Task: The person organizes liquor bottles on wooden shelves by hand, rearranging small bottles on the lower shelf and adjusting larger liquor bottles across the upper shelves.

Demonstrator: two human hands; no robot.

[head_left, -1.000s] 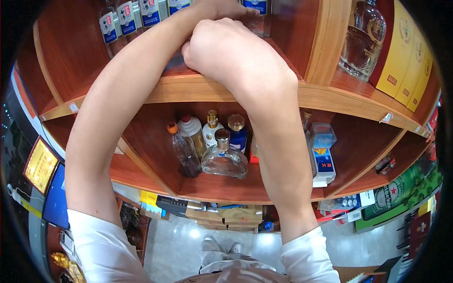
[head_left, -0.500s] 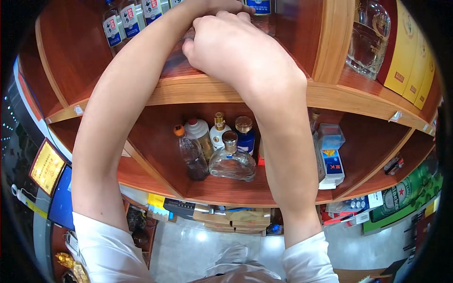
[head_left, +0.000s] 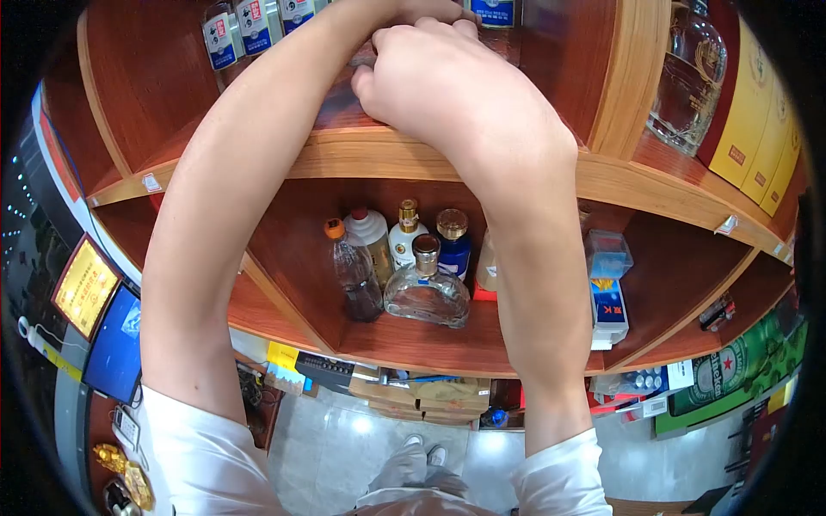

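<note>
Both my arms reach up to the upper compartment of a wooden shelf (head_left: 379, 155). My right hand (head_left: 439, 73) is bent over at the wrist just above the shelf's front edge, its fingers curled; whatever they hold is hidden. My left hand (head_left: 434, 10) is at the top edge of the view, close behind the right one, with its fingers mostly out of sight. Left of the hands stands a row of small bottles with blue and white labels (head_left: 255, 26). Another blue-labelled bottle (head_left: 493, 10) is just right of the left fingertips.
In the lower compartment stand a clear rounded bottle (head_left: 426, 297), an orange-capped plastic bottle (head_left: 354, 279), and white and blue bottles. A blue and white box (head_left: 609, 314) is right of my forearm. A glass bottle (head_left: 688, 82) and yellow boxes (head_left: 748, 120) fill the upper right.
The view has shifted slightly, so the shelf sits a little farther right, and my shoes now show below. Both hands keep nearly the same place at the shelf.
</note>
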